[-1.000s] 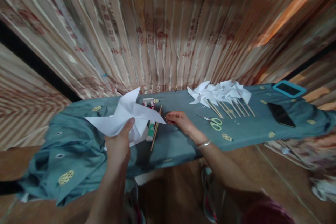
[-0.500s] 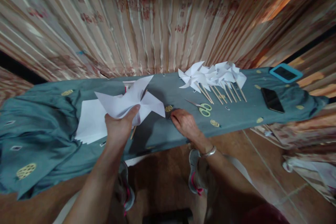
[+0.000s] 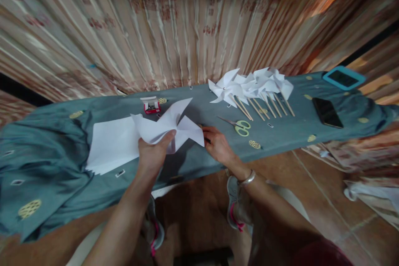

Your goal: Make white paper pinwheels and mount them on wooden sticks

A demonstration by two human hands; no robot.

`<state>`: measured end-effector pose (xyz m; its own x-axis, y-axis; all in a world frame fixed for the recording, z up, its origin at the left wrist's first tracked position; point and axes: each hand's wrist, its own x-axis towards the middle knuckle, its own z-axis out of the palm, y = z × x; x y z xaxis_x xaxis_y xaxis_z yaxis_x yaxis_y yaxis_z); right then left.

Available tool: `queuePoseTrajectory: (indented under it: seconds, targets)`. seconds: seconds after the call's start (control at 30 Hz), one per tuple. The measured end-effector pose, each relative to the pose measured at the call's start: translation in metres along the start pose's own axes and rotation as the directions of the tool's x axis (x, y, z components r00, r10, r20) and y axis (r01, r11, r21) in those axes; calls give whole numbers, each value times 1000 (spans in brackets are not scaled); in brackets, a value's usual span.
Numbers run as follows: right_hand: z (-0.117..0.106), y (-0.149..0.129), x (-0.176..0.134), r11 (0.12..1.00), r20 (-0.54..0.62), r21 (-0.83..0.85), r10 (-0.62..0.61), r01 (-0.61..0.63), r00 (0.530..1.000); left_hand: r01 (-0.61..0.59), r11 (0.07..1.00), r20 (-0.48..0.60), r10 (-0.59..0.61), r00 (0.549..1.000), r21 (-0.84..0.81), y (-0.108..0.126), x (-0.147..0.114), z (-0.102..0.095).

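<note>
White pinwheel, one, gripped by left fingers, right fingers curled, hold unclear, one phone

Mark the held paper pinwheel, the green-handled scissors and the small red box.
Held paper pinwheel [image 3: 180,129]: head view, near the centre where its blades meet.
Green-handled scissors [image 3: 237,124]: head view, around the pivot.
Small red box [image 3: 152,110]: head view, front wall.

The held pinwheel is at the right end of the paper stack, left of the scissors. The phone lies farther right on the cloth.
</note>
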<state>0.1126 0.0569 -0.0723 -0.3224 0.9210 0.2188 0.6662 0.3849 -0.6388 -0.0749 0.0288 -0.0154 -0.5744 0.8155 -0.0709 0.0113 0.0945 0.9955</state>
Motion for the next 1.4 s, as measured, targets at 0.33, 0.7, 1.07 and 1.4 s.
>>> queuePoseTrajectory:
  seconds: [0.33, 0.7, 1.07, 1.4]
  targets:
    - [-7, -3, -3, 950, -9, 221, 227, -219, 974, 124, 974, 56, -116, 992, -187, -15, 3, -12]
    - [-20, 7, -9, 983, 1, -182, -38, 38, 999, 131, 981, 47, -126, 991, -142, -16, 8, -9]
    - [-20, 7, 1, 992, -12, -103, 65, -66, 998, 109, 989, 67, -102, 993, -104, -20, 8, -9]
    - [-23, 2, -8, 990, 73, -142, 32, -22, 997, 135, 982, 114, -120, 986, -135, -17, 0, -6]
